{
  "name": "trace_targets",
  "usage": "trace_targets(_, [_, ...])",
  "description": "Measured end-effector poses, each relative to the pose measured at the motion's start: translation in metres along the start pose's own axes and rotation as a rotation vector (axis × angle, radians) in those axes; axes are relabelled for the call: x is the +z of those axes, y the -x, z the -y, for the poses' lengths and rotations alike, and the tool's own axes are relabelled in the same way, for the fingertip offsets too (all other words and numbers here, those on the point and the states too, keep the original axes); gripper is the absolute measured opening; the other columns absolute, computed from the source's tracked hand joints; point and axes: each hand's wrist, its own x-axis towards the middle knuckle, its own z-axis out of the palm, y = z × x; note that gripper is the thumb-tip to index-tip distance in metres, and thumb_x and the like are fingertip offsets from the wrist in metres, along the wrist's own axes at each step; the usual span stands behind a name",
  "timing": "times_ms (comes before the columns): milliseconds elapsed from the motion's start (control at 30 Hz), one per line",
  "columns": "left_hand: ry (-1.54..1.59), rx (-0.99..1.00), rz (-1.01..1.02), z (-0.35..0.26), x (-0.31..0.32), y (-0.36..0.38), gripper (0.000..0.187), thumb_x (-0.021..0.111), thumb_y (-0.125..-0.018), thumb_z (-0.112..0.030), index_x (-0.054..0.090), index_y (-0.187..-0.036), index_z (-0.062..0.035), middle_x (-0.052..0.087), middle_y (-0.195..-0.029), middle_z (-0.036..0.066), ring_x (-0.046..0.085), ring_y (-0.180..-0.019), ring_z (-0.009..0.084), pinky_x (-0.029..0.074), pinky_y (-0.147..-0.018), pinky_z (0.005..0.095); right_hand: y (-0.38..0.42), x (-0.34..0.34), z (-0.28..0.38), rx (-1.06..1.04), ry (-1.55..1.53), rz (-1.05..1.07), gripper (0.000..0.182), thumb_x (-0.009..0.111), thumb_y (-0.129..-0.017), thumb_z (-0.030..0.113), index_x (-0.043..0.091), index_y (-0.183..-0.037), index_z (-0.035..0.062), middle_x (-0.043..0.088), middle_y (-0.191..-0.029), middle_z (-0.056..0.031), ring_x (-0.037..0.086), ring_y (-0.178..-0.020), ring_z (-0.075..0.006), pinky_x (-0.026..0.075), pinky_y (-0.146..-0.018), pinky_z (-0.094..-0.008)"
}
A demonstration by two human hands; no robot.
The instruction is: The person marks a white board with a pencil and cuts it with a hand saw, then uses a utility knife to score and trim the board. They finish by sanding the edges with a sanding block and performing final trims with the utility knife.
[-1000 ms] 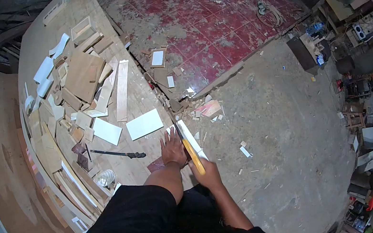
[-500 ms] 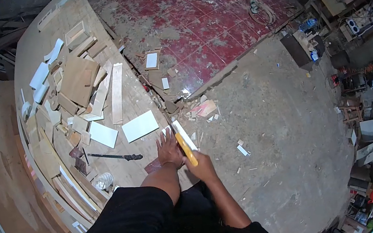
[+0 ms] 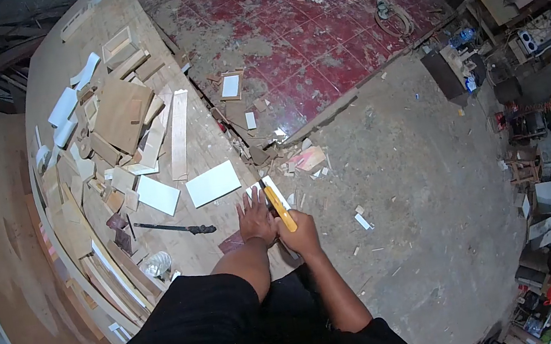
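Head camera view, looking down over a person in a black shirt at a curved wooden workbench (image 3: 208, 150). The left hand (image 3: 255, 218) lies flat with fingers spread wide, pressing a white strip of board (image 3: 276, 193) against the bench edge. The right hand (image 3: 301, 233) is closed around the yellow handle of a handsaw (image 3: 279, 208), whose dark blade runs forward just beside the left hand's fingers and across the strip. The strip looks to be in one piece, so the cut appears under way rather than finished; how deep the blade sits cannot be told from here. A white rectangular panel (image 3: 213, 183) lies just beyond the left hand, with a second white panel (image 3: 158, 194) to its left. A dark bar-shaped tool (image 3: 173, 227) rests on the bench near the left forearm. Offcuts of wood (image 3: 118, 117) are heaped farther back, and chips litter the concrete floor (image 3: 419, 179) beside the bench.
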Motion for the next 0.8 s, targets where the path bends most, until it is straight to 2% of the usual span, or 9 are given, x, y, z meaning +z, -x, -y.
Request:
trace_targets(100, [-0.027, 0.014, -0.009, -0.003, -0.001, 0.0, 0.076, 0.05, -0.094, -0.03, 0.023, -0.161, -0.0084, 0.014, -0.17, 0.01, 0.011, -0.157, 0.0365, 0.009, -0.126, 0.0571, 0.023, -0.014, 0.004, 0.007, 0.056, 0.107, 0.031, 0.074, -0.089, 0.026, 0.062, -0.084, -0.0018, 0.062, -0.067, -0.021, 0.064, -0.057, -0.0293, 0.049, -0.057, -0.0416])
trace_targets(133, [-0.046, 0.016, 0.019, -0.005, -0.005, 0.0, 0.075, 0.049, -0.094, -0.031, 0.025, -0.161, -0.0086, 0.015, -0.17, 0.01, 0.012, -0.156, 0.0369, 0.009, -0.125, 0.0574, 0.034, -0.014, 0.004, -0.1, 0.074, 0.048, 0.03, 0.074, -0.09, 0.025, 0.06, -0.084, -0.0012, 0.062, -0.067, -0.0197, 0.063, -0.057, -0.0269, 0.049, -0.058, -0.0403])
trace_targets(233, [-0.003, -0.001, 0.013, 0.0, -0.002, 0.001, 0.072, 0.047, -0.096, -0.035, 0.028, -0.16, -0.0088, 0.018, -0.169, 0.011, 0.014, -0.156, 0.0383, 0.01, -0.125, 0.0585, 0.081, -0.04, 0.012, -0.014, 0.069, 0.016, 0.028, 0.075, -0.089, 0.02, 0.059, -0.08, -0.0009, 0.061, -0.064, -0.0184, 0.062, -0.056, -0.0254, 0.049, -0.057, -0.039])
trace_targets(300, [0.025, 0.019, -0.031, -0.001, -0.003, 0.001, 0.072, 0.047, -0.097, -0.036, 0.028, -0.16, -0.0084, 0.02, -0.169, 0.011, 0.015, -0.155, 0.0393, 0.011, -0.124, 0.0592, 0.096, -0.057, 0.01, 0.196, 0.082, 0.078, 0.018, 0.072, -0.087, 0.018, 0.067, -0.092, 0.0012, 0.066, -0.074, -0.0227, 0.069, -0.07, -0.0415, 0.054, -0.063, -0.045])
trace_targets(333, [0.027, 0.021, -0.037, 0.0, -0.001, 0.0, 0.072, 0.048, -0.096, -0.037, 0.029, -0.16, -0.0081, 0.021, -0.168, 0.012, 0.016, -0.155, 0.0394, 0.012, -0.124, 0.0593, 0.094, -0.055, 0.009, 0.197, 0.089, 0.083, 0.018, 0.072, -0.087, 0.018, 0.067, -0.092, 0.0012, 0.066, -0.074, -0.0227, 0.069, -0.07, -0.0415, 0.054, -0.063, -0.045])
trace_targets(400, [0.049, 0.015, -0.013, -0.002, -0.009, -0.002, 0.072, 0.047, -0.096, -0.035, 0.028, -0.16, -0.0064, 0.018, -0.169, 0.014, 0.014, -0.155, 0.0408, 0.011, -0.124, 0.0597, 0.08, -0.043, 0.0, 0.023, 0.09, 0.022, 0.024, 0.071, -0.087, 0.013, 0.057, -0.074, -0.0003, 0.059, -0.062, -0.0165, 0.06, -0.054, -0.0242, 0.046, -0.054, -0.0383])
trace_targets(467, [0.066, 0.012, 0.02, -0.003, -0.008, 0.001, 0.073, 0.047, -0.095, -0.032, 0.026, -0.16, -0.0047, 0.016, -0.17, 0.015, 0.013, -0.155, 0.0422, 0.01, -0.124, 0.0601, 0.052, -0.022, -0.019, -0.101, 0.163, -0.018, 0.023, 0.071, -0.086, 0.013, 0.057, -0.074, -0.0003, 0.059, -0.063, -0.0181, 0.059, -0.053, -0.0264, 0.046, -0.054, -0.0391])
trace_targets(567, [-0.129, 0.005, 0.034, -0.001, 0.0, -0.006, 0.077, 0.049, -0.094, -0.037, 0.025, -0.161, -0.0091, 0.014, -0.171, 0.011, 0.013, -0.156, 0.0383, 0.01, -0.125, 0.0582, 0.013, 0.005, -0.019, -0.079, 0.089, 0.014, 0.023, 0.07, -0.087, 0.018, 0.061, -0.078, -0.0013, 0.061, -0.067, -0.0224, 0.064, -0.06, -0.0364, 0.048, -0.058, -0.044])
trace_targets(800, [-0.06, -0.01, 0.06, -0.002, -0.002, -0.004, 0.076, 0.054, -0.092, -0.033, 0.029, -0.161, -0.0181, 0.011, -0.172, 0.007, 0.013, -0.157, 0.0365, 0.009, -0.126, 0.056, 0.022, 0.013, -0.032, -0.128, 0.045, 0.014, 0.02, 0.069, -0.085, 0.018, 0.065, -0.082, -0.0013, 0.064, -0.07, -0.0238, 0.066, -0.063, -0.0403, 0.05, -0.06, -0.0457])
